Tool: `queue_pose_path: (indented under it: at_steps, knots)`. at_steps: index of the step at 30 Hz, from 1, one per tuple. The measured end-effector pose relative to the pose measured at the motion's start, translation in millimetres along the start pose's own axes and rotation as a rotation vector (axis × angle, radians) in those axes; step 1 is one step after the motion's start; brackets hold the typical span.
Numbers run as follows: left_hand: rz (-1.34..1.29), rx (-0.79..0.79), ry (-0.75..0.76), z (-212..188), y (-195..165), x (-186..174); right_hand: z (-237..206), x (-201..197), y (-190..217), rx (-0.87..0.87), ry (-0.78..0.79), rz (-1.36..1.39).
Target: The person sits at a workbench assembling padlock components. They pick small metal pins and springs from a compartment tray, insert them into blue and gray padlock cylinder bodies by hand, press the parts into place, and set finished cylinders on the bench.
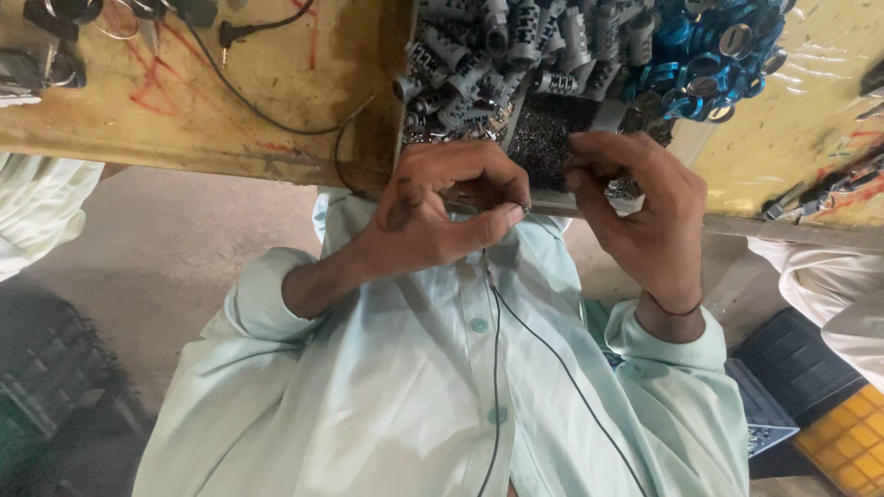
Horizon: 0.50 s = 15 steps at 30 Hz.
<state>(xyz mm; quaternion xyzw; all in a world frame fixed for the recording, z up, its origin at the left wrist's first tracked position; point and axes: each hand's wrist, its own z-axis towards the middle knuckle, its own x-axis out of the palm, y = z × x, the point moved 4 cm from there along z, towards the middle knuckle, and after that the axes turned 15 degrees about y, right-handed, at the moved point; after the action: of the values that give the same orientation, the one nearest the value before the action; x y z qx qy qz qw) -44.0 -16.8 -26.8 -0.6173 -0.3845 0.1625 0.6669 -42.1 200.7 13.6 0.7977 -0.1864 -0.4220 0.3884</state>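
Pinching small metal part (525,209), left hand (433,216); right hand (635,207) by tray (552,198) w/ grey cylinders (516,46).

A black cable (267,115) with a jack plug is laid across the worn yellow tabletop (276,83), which is marked with red scribbles. Key rings (101,17) are seen at its far corner, and blue rings (709,55) are heaped beside the grey cylinders (516,46).

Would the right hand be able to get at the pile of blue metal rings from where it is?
Probably yes: the right hand lies just below the blue metal rings, with nothing between them.
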Motion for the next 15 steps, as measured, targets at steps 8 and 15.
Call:
queue_pose_path:
  at_steps: [8, 15]
  knots:
    - [-0.02, -0.031, -0.021, 1.3, -3.6, 5.2, -11.2, 5.0, -16.1, 0.037, -0.076, 0.5]
    - [-0.066, -0.092, -0.037, 3.0, 6.6, 20.3, -29.2, 26.2, -6.4, -0.091, -0.2, 0.709]
